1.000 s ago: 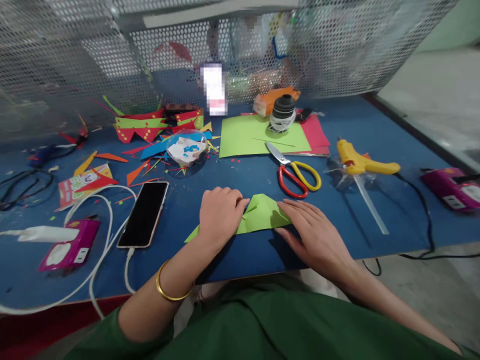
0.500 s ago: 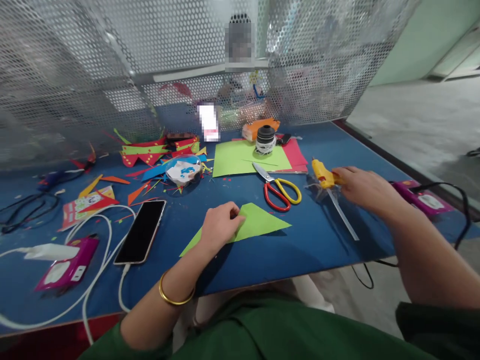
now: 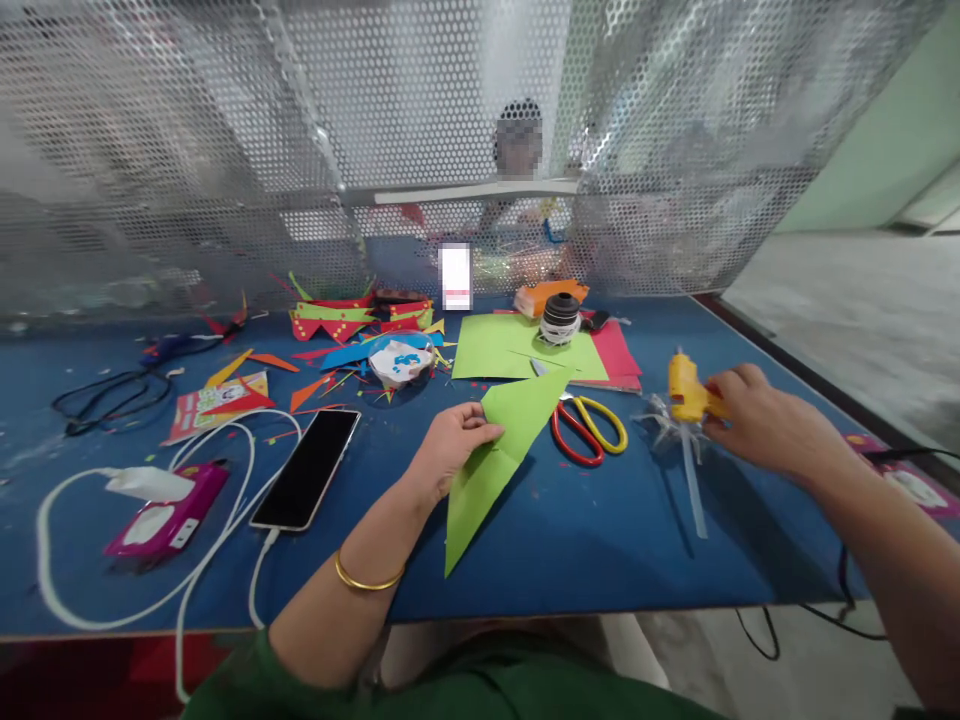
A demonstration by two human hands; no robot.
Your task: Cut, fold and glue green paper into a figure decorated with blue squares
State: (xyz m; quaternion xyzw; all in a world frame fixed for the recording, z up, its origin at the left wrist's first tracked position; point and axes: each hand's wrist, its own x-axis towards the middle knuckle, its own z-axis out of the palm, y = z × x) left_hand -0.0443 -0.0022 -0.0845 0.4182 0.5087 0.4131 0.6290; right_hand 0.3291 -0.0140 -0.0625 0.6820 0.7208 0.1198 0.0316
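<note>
A folded piece of green paper (image 3: 504, 440) is pinched between the thumb and fingers of my left hand (image 3: 456, 446), tilted up above the blue table. My right hand (image 3: 750, 408) grips the handle of a yellow glue gun (image 3: 684, 388), which has a clear glue stick (image 3: 693, 490) trailing out of its back. Crumpled clear plastic (image 3: 660, 418) lies beneath the gun. Between my hands rest scissors (image 3: 589, 430) with one red and one yellow handle, their blades partly covered by the green paper.
Green and red sheets (image 3: 487, 346) lie behind, with a wound spool (image 3: 560, 318) on them. A phone (image 3: 309, 470), white cable and purple power strip (image 3: 169, 508) are at left. Red and green cut-outs (image 3: 330, 320), scraps and a round dish (image 3: 401, 360) sit further back, before a perforated metal screen (image 3: 420, 100).
The green paper has been lifted and turned more upright in my left hand. My right hand has moved the glue gun, now raised off the plastic. The whole view has shifted.
</note>
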